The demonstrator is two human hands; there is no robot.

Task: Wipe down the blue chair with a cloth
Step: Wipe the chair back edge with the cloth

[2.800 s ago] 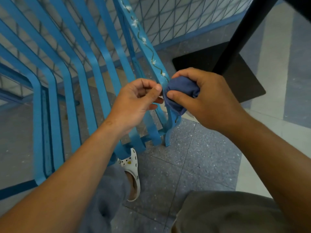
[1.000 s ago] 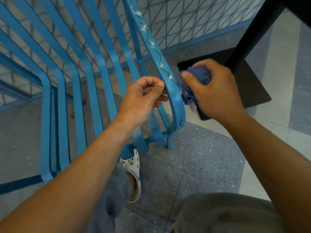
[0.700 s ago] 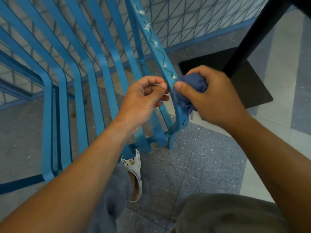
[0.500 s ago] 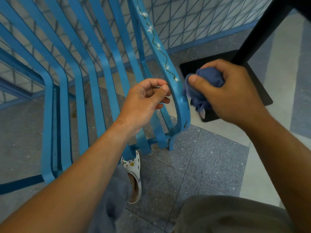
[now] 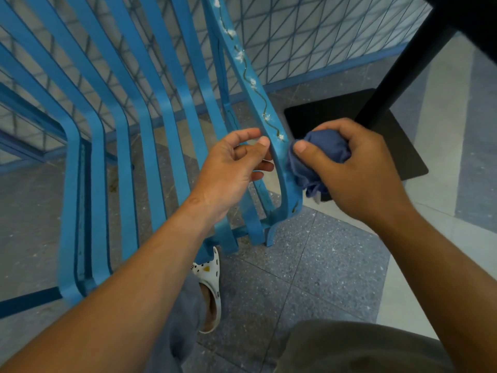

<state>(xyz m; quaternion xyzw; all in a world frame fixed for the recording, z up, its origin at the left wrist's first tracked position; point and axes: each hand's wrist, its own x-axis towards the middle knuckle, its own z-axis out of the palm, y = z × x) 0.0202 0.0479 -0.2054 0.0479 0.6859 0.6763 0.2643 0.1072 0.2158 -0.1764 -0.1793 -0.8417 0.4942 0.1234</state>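
The blue chair point(image 5: 166, 122) fills the left & centre of the view, slatted, standing on the speckled floor point(image 5: 317, 265). Its outer side rail point(image 5: 265, 114) runs from top centre down toward the person, then curves under near the bottom; long axis is roughly up-and-away to down-and-near, leaning a little rightward as it descends. A painted vine w/ white flowers runs along that rail.

The cloth point(image 5: 317, 157), dark blue & bunched into a wad, is pressed against the rail's right face just above the curve. The right hand point(image 5: 357, 170) has its fingers curled tight round the wad, thumb on top. The left hand point(image 5: 234, 170) sits on the other side of the rail, fingers loosely curled w/ thumb tip at the rail's edge; it seems to steady the rail, though a firm grip can't be confirmed.

Step in hand, prob.: wiping the side rail, low section. Next move likely calls for sliding the cloth along the rail's length w/ steady pressure, following the bend, then on to the slats.

Further out: a black table base point(image 5: 371, 135) right of the rail, a white clog point(image 5: 209, 286) below, tiled wall behind.
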